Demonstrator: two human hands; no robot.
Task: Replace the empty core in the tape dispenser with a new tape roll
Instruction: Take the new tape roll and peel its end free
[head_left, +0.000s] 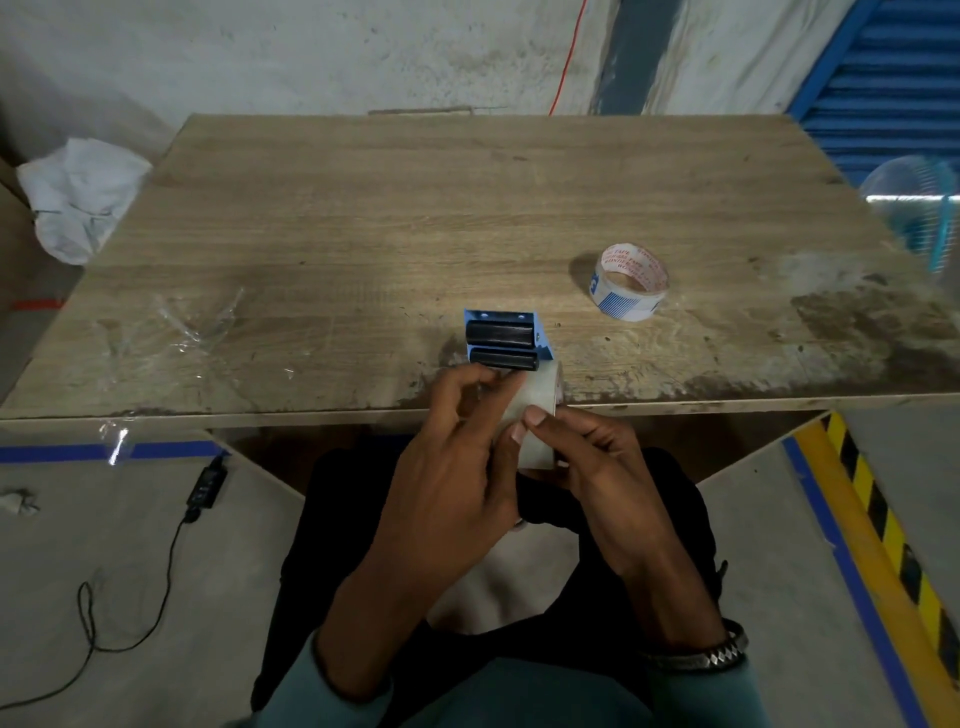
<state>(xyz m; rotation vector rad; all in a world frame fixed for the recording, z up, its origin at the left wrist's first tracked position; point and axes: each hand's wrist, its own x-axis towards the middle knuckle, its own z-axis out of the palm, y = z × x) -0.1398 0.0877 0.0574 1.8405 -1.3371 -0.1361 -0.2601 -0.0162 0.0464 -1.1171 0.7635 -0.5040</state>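
Clear plastic scraps (171, 332) litter the table (467, 208) at left; at lower centre the left hand (447, 467) steadies the tape dispenser (501, 340) while the right hand (597, 457) pinches the new tape roll (530, 415) mounted on it. If that pinching grip slips, the tape end could snap back and stick. Right of centre, the empty core (629, 283) lies discarded.

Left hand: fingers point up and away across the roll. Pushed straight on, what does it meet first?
Most likely the tape dispenser's black rollers, just beyond the left hand fingertips on the tape roll. Past that, bare table. Depth is unclear.
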